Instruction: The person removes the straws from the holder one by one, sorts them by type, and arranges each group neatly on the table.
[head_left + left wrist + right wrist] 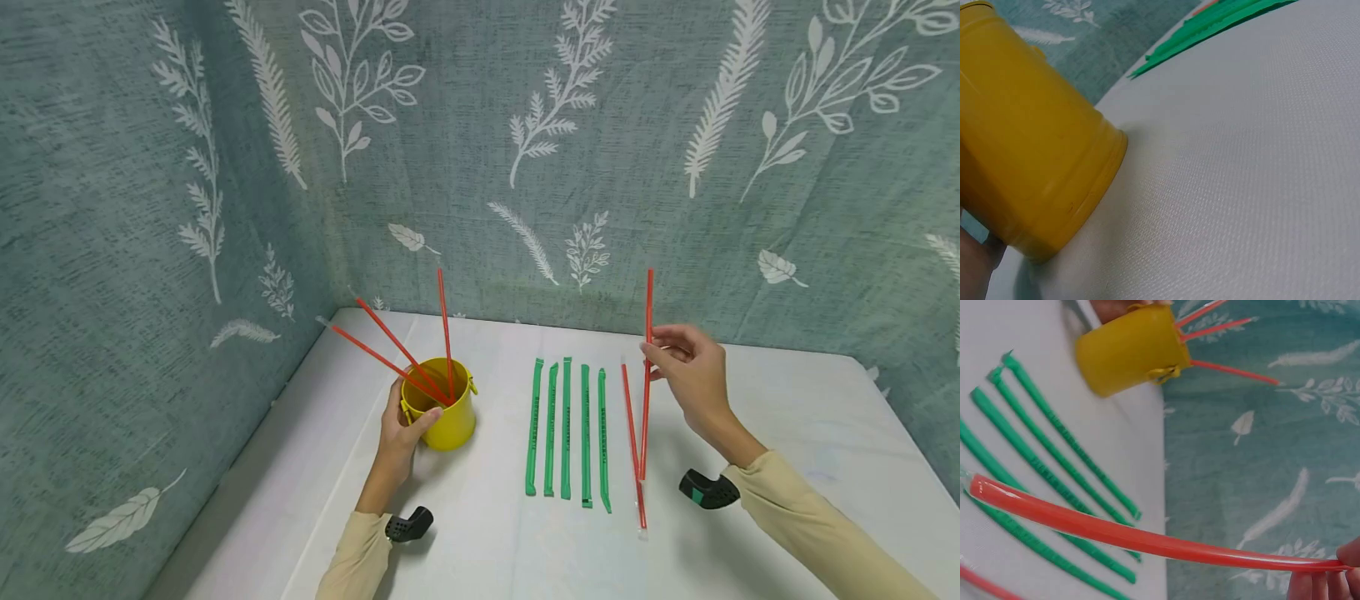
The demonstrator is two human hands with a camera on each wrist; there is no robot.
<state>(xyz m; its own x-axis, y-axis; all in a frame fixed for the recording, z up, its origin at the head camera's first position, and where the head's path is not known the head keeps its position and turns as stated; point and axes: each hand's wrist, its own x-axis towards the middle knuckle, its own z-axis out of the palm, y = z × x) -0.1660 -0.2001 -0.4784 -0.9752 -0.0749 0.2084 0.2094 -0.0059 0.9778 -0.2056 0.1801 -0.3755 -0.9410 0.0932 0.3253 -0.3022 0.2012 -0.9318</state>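
My left hand (399,429) grips a small yellow bucket (453,427) on the white table, thumb at the rim and fingers round its left side. Several red straws (446,333) in clear wrappers lean out of the bucket. On the right, my right hand (693,367) pinches another red straw (647,400) and holds it upright; the right wrist view shows its clear wrapper end. Below it, one more red straw (628,408) lies on the table, partly overlapped by the held one in the head view.
Several straws in green paper wrappers (566,425) lie side by side between the bucket and the right hand. A leaf-patterned green curtain (465,167) stands along the back and left of the table (480,550). Each wrist wears a black camera (708,489).
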